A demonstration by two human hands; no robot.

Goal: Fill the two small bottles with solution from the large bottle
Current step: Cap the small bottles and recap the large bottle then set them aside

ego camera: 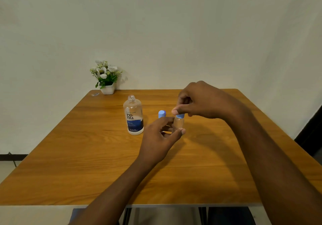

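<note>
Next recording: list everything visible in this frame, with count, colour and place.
large bottle: one, clear with blue-and-white label, uncapped, upright mid-table.
held small bottle: one, clear, right of the large bottle.
blue cap: one, on the held small bottle.
second small bottle: one, blue cap showing, body hidden behind the left fingers.
flower pot: one, white with white flowers, table's far left corner.
small clear item: one, left of the pot, too small to identify.
table: one, brown wood.
left hand: grips the held small bottle.
right hand: pinches the blue cap.
</note>
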